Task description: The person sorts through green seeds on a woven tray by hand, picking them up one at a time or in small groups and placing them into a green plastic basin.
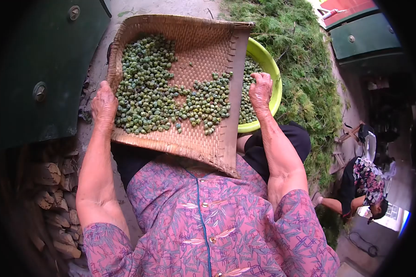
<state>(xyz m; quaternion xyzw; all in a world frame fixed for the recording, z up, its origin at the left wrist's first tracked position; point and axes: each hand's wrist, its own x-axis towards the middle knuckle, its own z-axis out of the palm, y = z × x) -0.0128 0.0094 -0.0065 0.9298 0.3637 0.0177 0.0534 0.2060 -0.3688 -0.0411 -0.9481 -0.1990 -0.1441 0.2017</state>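
A woven winnowing basket (196, 69) lies tilted across my lap, with small round green fruits (148, 87) heaped on its left side and a looser patch toward its right edge. My left hand (104, 102) is closed on the basket's left rim. To the right stands a yellow-green basin (269, 60), partly under the basket's flat edge and holding more of the same green fruits. Over the basin is my right hand (261, 90), its fingers curled together; what they hold, if anything, is too small to make out. The basket hides part of the basin.
Cut green branches (295, 64) cover the ground to the right. Dark green cabinets (37, 60) stand at the left, above stacked split firewood (55, 207). Another person (367, 184) in a flowered top bends over at the far right, near a wooden frame (348, 134).
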